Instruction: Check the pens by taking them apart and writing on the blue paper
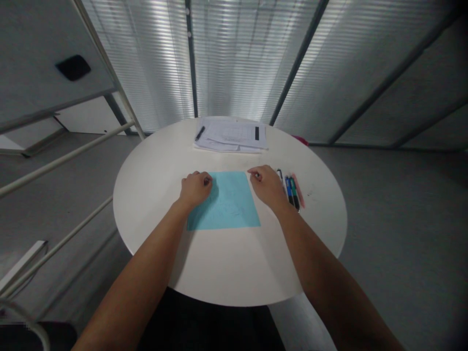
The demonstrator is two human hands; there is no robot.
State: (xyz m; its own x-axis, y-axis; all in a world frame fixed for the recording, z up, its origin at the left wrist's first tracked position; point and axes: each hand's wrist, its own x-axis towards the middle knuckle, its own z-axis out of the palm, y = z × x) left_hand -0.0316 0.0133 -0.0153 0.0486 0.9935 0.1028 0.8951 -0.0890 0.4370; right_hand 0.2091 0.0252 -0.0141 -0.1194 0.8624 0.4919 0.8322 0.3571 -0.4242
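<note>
A light blue square sheet of paper lies flat on the round white table. My left hand rests on the sheet's far left corner with its fingers curled and pinched at the edge. My right hand sits at the far right corner, fingers also curled and pinching the paper's edge. Both forearms reach in from the near side of the table.
Several pens lie side by side just right of my right hand. A stack of white printed papers with a black pen on it sits at the table's far edge. A metal rail frame stands to the left.
</note>
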